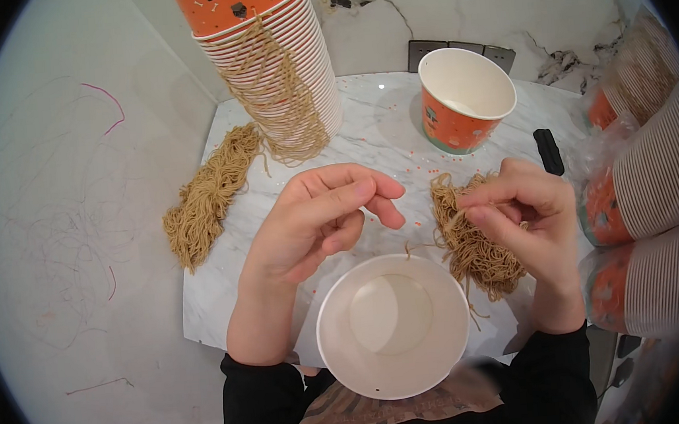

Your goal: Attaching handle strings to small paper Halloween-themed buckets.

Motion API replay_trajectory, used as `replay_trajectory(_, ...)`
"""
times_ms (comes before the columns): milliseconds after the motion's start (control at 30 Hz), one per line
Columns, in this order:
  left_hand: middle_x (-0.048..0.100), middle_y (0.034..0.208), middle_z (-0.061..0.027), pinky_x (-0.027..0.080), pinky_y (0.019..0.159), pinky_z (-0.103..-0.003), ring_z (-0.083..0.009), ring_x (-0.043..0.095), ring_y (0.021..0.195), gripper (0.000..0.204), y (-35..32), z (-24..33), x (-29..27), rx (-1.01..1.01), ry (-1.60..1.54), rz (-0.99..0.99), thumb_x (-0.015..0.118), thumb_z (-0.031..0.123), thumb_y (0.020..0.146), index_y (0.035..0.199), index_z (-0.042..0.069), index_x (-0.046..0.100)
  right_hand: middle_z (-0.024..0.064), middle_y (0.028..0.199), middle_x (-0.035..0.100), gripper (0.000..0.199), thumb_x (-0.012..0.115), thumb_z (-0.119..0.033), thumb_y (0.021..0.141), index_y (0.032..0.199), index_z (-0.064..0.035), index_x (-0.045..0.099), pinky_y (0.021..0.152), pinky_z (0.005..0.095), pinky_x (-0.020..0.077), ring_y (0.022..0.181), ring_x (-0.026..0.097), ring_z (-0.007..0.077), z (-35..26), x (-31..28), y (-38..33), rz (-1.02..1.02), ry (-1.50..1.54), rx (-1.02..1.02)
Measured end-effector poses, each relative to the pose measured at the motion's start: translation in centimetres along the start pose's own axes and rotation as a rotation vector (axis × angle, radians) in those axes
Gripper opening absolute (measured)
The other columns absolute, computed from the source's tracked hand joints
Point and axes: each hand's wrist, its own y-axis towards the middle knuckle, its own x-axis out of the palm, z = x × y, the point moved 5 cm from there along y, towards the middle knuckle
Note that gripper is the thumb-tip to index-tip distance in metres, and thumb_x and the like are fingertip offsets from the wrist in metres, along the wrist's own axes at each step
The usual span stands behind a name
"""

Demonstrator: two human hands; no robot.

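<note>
A white paper bucket (333,332) stands mouth up close to my body, with a small dark hole near its rim. My right hand (527,213) is closed over a bundle of tan cord (483,260), thumb and forefinger pinching a thin strand at its upper end. Loose cord ends trail beside the bucket's far rim. Above the bucket's far left side hovers my left hand (316,218). Its fingers are loosely bent and apart, with nothing visible in them.
A tall stack of orange-and-white paper buckets (289,72), draped with tan cord, stands at back left beside another cord bundle (214,194). A single orange bucket (466,102) stands at the back. A black object (548,152) lies near stacked buckets (655,171) on the right.
</note>
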Motion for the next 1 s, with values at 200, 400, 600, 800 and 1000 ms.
replay_trajectory(200, 0.072, 0.092, -0.0169, 0.032, 0.046, -0.016, 0.0, 0.039, 0.048, 0.009, -0.5, 0.9, 0.3, 0.135, 0.068, 0.031, 0.067, 0.001, 0.09, 0.097, -0.001, 0.063, 0.0083, 0.124, 0.063, 0.011, 0.069, -0.016, 0.092, 0.101, -0.0112, 0.072, 0.067, 0.0338, 0.0563, 0.081, 0.069, 0.0222, -1.0, 2.6, -3.6, -1.316, -0.002, -0.268)
replay_trajectory(400, 0.074, 0.093, -0.0157, 0.04, 0.053, -0.017, -0.0042, 0.056, 0.062, 0.013, -2.0, 2.3, -1.1, 0.217, 0.147, 0.047, 0.077, -0.005, 0.08, 0.084, 0.001, 0.066, 0.0111, 0.123, 0.064, 0.01, 0.064, -0.014, 0.095, 0.1, -0.0074, 0.07, 0.076, 0.0354, 0.0564, 0.093, 0.069, 0.0278, 2.0, 2.9, -4.4, -1.327, 0.021, -0.174)
replay_trajectory(600, 0.074, 0.092, -0.0189, 0.055, 0.077, -0.032, -0.0283, 0.072, 0.086, 0.023, -3.9, 2.4, 2.4, 0.188, 0.626, -0.215, 0.08, 0.007, 0.076, 0.095, -0.005, 0.077, 0.0112, 0.116, 0.067, 0.008, 0.07, -0.008, 0.089, 0.094, -0.0027, 0.071, 0.08, 0.0338, 0.0553, 0.097, 0.069, 0.0268, 2.9, 2.9, -0.7, -1.029, -0.021, -0.114)
replay_trajectory(800, 0.067, 0.12, -0.0115, 0.052, 0.09, -0.039, -0.0318, 0.064, 0.107, 0.066, -3.0, -0.4, 2.6, 0.275, 1.541, -0.42, 0.077, 0.016, 0.078, 0.14, 0.007, 0.056, 0.0112, 0.111, 0.069, 0.007, 0.073, -0.004, 0.084, 0.089, -0.0004, 0.072, 0.083, 0.0323, 0.0523, 0.093, 0.068, 0.0228, 5.2, 2.3, 1.2, -0.74, -0.025, -0.049)
replay_trajectory(1000, 0.067, 0.118, -0.011, 0.053, 0.085, -0.039, -0.0331, 0.064, 0.103, 0.074, -1.6, 0.4, 2.0, 0.231, 1.439, -0.125, 0.08, 0.007, 0.069, 0.14, 0.014, 0.056, 0.0121, 0.105, 0.069, 0.008, 0.073, -0.002, 0.082, 0.09, -0.0007, 0.073, 0.077, 0.0308, 0.052, 0.087, 0.067, 0.0187, 2.6, 1.4, 1.0, -0.38, -0.082, -0.155)
